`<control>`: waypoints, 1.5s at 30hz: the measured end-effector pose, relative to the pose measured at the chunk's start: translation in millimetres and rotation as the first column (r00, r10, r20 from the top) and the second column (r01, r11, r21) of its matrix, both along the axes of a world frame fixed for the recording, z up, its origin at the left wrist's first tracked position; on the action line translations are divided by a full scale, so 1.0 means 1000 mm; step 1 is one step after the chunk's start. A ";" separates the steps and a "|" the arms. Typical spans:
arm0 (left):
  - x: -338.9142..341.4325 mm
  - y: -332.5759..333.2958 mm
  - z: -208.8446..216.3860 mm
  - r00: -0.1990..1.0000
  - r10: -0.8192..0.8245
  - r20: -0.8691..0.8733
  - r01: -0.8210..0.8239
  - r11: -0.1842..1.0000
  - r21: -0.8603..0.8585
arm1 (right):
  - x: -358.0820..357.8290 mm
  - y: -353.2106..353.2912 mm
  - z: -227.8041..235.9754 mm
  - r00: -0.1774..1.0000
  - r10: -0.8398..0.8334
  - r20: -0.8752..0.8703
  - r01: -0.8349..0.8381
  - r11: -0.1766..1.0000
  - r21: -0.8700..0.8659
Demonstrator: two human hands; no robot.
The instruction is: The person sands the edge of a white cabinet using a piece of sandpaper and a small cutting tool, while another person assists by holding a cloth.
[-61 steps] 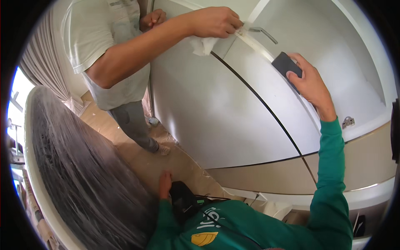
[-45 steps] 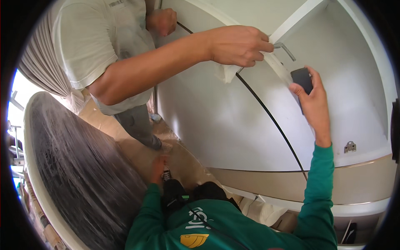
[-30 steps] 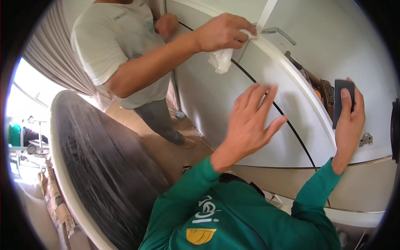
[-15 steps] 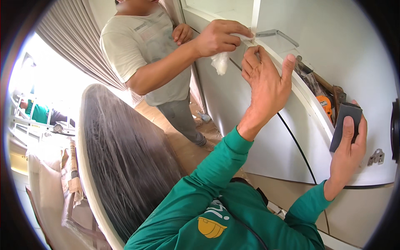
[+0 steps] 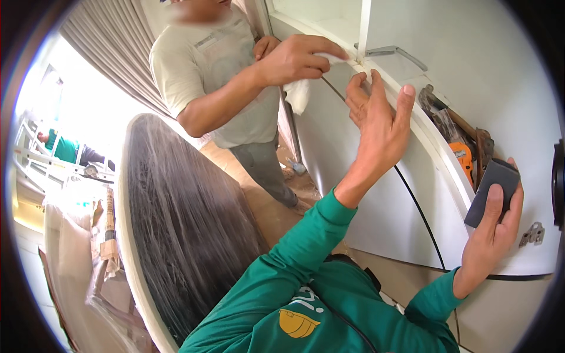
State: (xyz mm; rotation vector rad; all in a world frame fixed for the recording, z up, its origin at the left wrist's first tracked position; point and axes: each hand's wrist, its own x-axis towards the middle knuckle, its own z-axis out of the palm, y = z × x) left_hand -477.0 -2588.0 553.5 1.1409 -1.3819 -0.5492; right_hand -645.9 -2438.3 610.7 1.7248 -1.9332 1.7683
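My left hand [image 5: 378, 129] is raised beside the white cabinet edge [image 5: 438, 150], its fingers spread and holding nothing. A dark grey sanding block [image 5: 491, 191] sits in my right hand [image 5: 487, 244], with my thumb across its face, at the right end of the same edge. Opposite me, a co-worker's hand [image 5: 294, 62] holds a white cloth [image 5: 298, 96] and points a finger at the corner where the edge meets an upright panel. Just behind that corner lies a grey metal bracket-like piece [image 5: 397, 52].
Inside the cabinet lie a claw hammer [image 5: 434, 97] and an orange tool [image 5: 462, 160]; a metal hinge plate [image 5: 532, 234] is nearer me. To my left stands a large plastic-wrapped dark panel [image 5: 182, 223]. Farther left are a ladder [image 5: 35, 156] and another person in green [image 5: 62, 146].
The co-worker's hand has drawn back a little to the left with the cloth, its index finger straighter. My fingers have shifted slightly; the sanding block is tilted a bit more in my right hand.
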 end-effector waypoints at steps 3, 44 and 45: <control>0.010 0.002 -0.001 0.999 -0.039 -0.018 0.039 0.999 0.008 | 0.005 -0.006 0.004 0.999 -0.028 -0.021 0.027 0.999 -0.041; -0.040 0.009 -0.014 0.875 -0.192 0.444 0.470 0.554 -0.687 | -0.088 -0.139 0.057 0.762 -0.157 -0.628 0.521 0.724 0.451; -0.039 0.009 -0.013 0.877 -0.204 0.435 0.470 0.551 -0.689 | -0.105 -0.132 0.045 0.671 -0.133 -0.729 0.588 0.694 0.415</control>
